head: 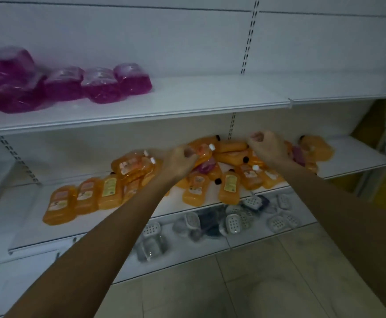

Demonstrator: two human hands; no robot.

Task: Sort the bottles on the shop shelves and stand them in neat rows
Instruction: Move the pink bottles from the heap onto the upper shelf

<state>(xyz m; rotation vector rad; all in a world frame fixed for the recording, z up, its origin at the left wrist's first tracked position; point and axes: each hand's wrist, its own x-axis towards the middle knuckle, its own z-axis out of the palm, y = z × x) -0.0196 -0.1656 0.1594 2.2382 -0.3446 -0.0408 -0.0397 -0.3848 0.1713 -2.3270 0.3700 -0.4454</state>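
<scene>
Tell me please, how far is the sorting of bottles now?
Early stage. Done: pink bottles are grouped on the upper shelf. In hand: the left hand grips an orange bottle; the right hand is closed over the pile. Left: most orange bottles lie jumbled on the middle shelf.

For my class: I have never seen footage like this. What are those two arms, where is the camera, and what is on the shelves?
There is no machine here. The camera sits on a person's head and looks forward and down, so the two bare arms are that person's own. The left hand has its fingers closed round an orange bottle with a white cap. The right hand is curled over the heap; I cannot tell if it holds anything. On the middle shelf orange bottles lie in a jumble, with a few side by side at the left. The top shelf has pink packs. The bottom shelf holds soap dishes.
</scene>
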